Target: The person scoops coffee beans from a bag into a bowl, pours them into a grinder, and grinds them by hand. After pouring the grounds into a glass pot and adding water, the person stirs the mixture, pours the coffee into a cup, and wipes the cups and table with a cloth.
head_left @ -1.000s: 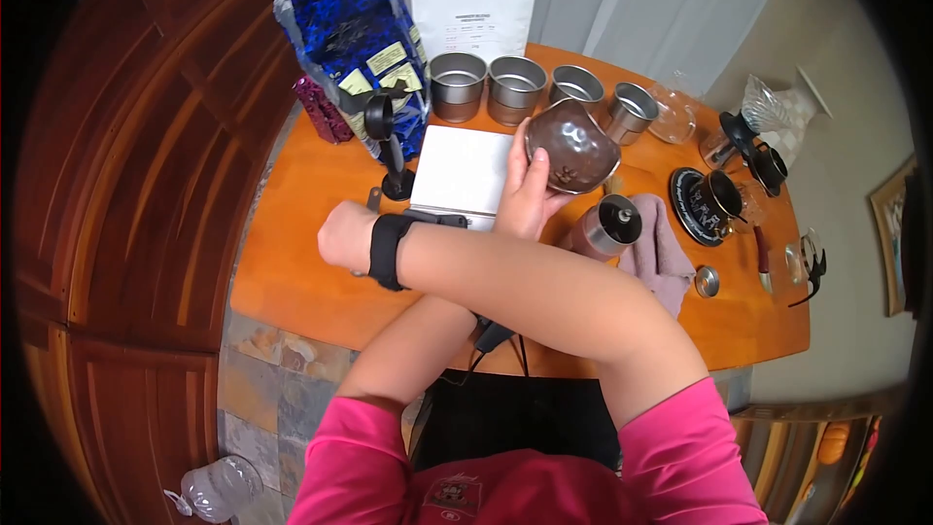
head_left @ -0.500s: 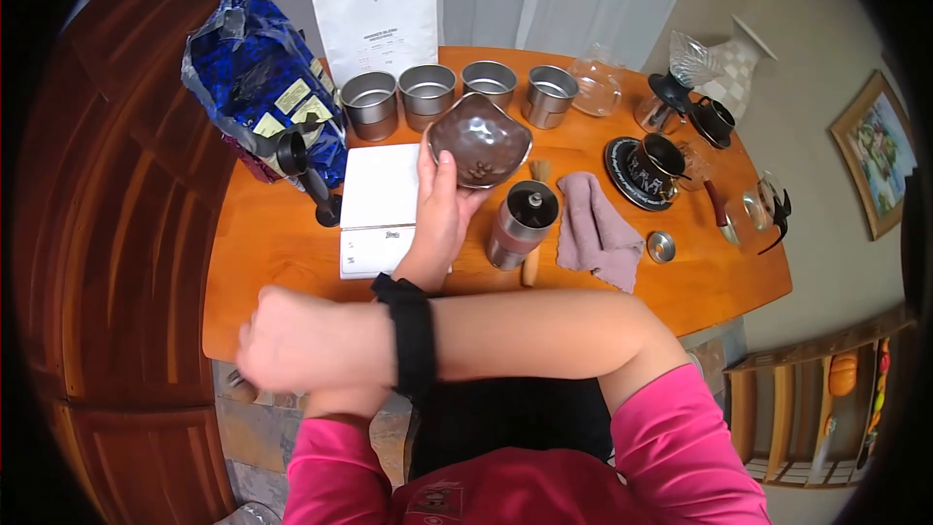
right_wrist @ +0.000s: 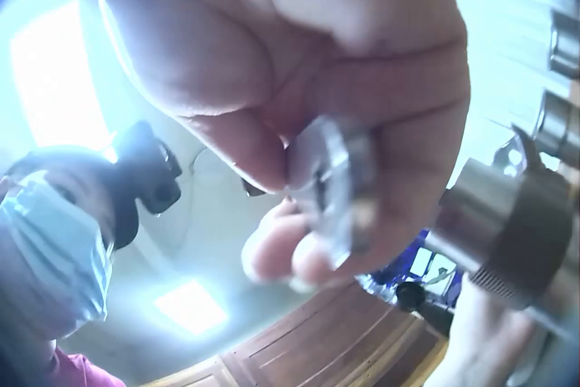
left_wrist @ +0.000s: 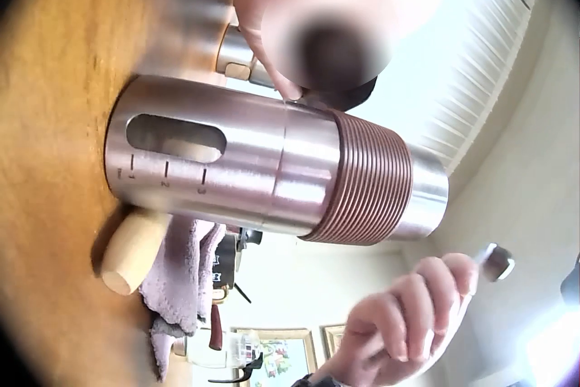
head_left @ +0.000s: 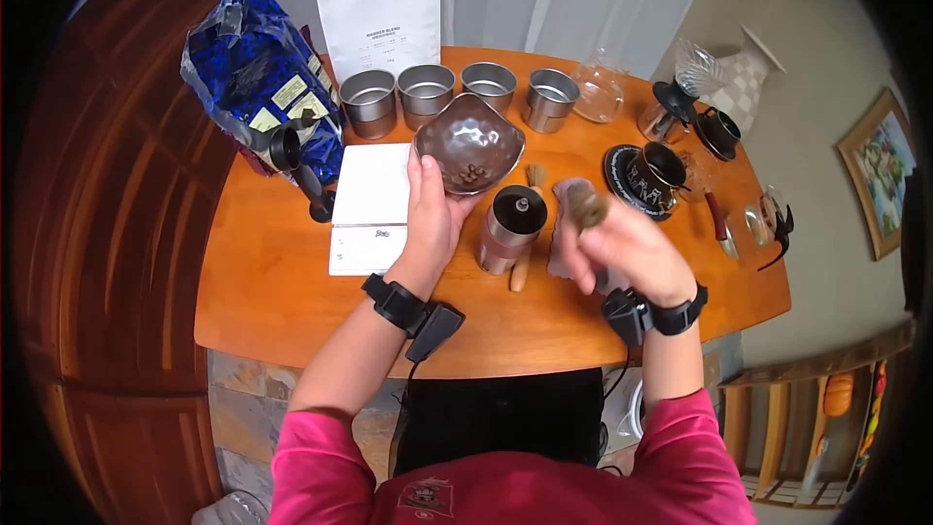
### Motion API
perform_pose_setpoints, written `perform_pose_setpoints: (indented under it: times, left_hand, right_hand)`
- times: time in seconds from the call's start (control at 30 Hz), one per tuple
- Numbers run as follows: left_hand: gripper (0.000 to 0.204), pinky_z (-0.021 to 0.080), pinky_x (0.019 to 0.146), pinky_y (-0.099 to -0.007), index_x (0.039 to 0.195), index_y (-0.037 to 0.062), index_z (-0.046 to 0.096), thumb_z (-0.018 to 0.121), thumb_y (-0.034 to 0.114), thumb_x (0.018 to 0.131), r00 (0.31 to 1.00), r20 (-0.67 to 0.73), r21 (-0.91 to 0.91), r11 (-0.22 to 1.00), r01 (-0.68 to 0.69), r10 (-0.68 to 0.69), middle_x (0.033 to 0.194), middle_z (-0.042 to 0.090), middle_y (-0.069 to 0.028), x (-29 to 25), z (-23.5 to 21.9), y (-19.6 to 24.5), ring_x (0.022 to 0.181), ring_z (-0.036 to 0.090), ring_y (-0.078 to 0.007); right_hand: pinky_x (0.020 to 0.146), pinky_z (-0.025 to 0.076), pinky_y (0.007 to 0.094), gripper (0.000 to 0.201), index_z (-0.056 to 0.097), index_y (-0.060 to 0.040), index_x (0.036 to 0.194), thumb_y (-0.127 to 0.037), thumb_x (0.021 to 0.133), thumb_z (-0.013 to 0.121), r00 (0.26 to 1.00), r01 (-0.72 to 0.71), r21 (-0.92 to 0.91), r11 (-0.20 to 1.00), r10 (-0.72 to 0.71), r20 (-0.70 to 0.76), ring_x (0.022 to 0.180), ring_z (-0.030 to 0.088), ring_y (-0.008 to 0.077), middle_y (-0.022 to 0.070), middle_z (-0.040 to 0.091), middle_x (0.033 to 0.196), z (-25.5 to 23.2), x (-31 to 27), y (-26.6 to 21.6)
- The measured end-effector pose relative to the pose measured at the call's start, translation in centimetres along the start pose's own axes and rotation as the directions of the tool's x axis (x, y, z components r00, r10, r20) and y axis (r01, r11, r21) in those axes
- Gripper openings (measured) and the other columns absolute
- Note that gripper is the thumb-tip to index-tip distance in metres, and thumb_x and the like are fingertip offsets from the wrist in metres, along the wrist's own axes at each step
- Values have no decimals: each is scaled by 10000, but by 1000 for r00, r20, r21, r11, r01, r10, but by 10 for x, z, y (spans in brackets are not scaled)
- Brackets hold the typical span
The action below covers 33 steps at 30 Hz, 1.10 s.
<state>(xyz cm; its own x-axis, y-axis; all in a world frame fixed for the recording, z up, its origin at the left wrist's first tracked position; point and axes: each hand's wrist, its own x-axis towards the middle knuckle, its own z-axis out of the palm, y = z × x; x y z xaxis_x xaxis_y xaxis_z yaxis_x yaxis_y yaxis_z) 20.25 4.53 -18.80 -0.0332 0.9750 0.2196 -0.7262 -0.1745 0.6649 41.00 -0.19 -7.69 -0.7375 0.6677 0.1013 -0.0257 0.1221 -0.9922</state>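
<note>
My left hand [head_left: 435, 224] holds a dark brown wavy-rimmed bowl [head_left: 468, 136] with its thumb at the rim. Several coffee beans [head_left: 472, 175] lie in the bowl. Just right of that hand, a steel coffee grinder [head_left: 502, 243] with a ribbed brown band stands upright, its crank shaft bare on top. My right hand [head_left: 637, 251] is raised beyond the grinder. Its fingers curl round a small round metal piece [right_wrist: 335, 192], blurred in the head and right wrist views, with a brownish end toward the head camera. I cannot tell its exact kind.
A white scale [head_left: 372, 190] lies left of the bowl. Behind stand several metal canisters [head_left: 426, 97], a blue bag [head_left: 258, 78] and a white paper bag [head_left: 379, 10]. A brush [head_left: 519, 277], a mauve cloth [head_left: 566, 255] and a black cup [head_left: 661, 163] are to the right.
My right arm was crossed over the left, its hand at the left; it has swung to the right side. The bowl stays in my left hand, with beans now plainly showing.
</note>
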Motion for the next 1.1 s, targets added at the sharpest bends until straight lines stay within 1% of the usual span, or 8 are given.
perform_pose_setpoints:
  times: [0.13, 0.3, 0.4, 0.57, 0.67, 0.8, 0.93, 1.1]
  left_hand:
    - [461, 426, 959, -485, 1389, 164, 79, 234, 324, 986, 1000, 20, 45, 999, -20, 19, 1353, 281, -150, -1, 4, 4, 1234, 384, -308]
    - [427, 469, 901, -472, 1354, 150, 159, 238, 347, 983, 996, -41, 175, 982, -65, 73, 1326, 339, -141, 5, 23, 17, 1188, 439, -305]
    - [409, 500, 844, -438, 1324, 149, 220, 255, 367, 979, 990, -27, 261, 957, -126, 138, 1295, 385, -121, 14, 42, 34, 1122, 501, -276]
    - [378, 496, 858, -374, 1296, 129, 286, 271, 340, 983, 984, 64, 321, 930, -177, 165, 1242, 437, -97, 25, 68, 57, 1089, 522, -208]
    - [372, 473, 895, -359, 1304, 102, 298, 266, 297, 989, 961, 150, 348, 897, -273, 235, 1244, 434, -90, 35, 71, 58, 1115, 497, -193]
    - [415, 427, 948, -358, 1352, 99, 250, 271, 296, 988, 956, 209, 427, 861, -277, 204, 1288, 395, -95, 32, 69, 56, 1172, 442, -196]
    - [504, 241, 1059, -336, 1376, 15, 223, 282, 319, 979, 924, 269, 470, 801, -371, 271, 1367, 312, -125, 23, 61, 47, 1273, 308, -221]
    - [559, 189, 1074, -336, 1389, 7, 196, 302, 361, 969, 915, 292, 550, 734, -400, 279, 1395, 275, -134, 14, 40, 43, 1294, 269, -227]
  right_hand:
    - [574, 360, 214, 188, 535, -19, 921, -203, 909, 496, 965, 106, 185, 977, -57, -255, 619, 431, 76, -17, 465, 684, -38, 15, 19]
    - [415, 220, 170, 250, 551, -24, 1060, -200, 883, 569, 933, -25, 517, 855, 206, -296, 472, 300, 22, -8, 451, 667, -65, 44, 38]
    - [409, 222, 173, 283, 524, -25, 1103, -230, 909, 535, 899, -42, 491, 870, 247, -361, 454, 300, 23, 11, 496, 682, -60, 60, 29]
    - [388, 218, 179, 346, 500, -36, 990, -354, 970, 366, 975, 42, 269, 962, 20, -223, 418, 304, 27, 79, 568, 698, -58, 71, 19]
    - [386, 216, 174, 367, 496, -36, 967, -368, 974, 342, 989, 91, 432, 897, -31, -143, 391, 289, 31, 86, 572, 668, -58, 65, 4]
    - [388, 228, 160, 372, 491, -26, 955, -390, 950, 410, 984, 114, 231, 966, -78, -158, 390, 299, 21, 108, 589, 683, -57, 53, -4]
    - [401, 243, 155, 192, 507, -38, 935, -228, 907, 522, 966, 19, 77, 997, 2, -259, 429, 329, 6, 72, 590, 698, -46, 53, -11]
    - [408, 265, 153, 146, 505, -25, 1012, -59, 870, 508, 945, -113, -43, 993, 95, -313, 497, 408, 2, 33, 597, 739, -32, 53, -11]
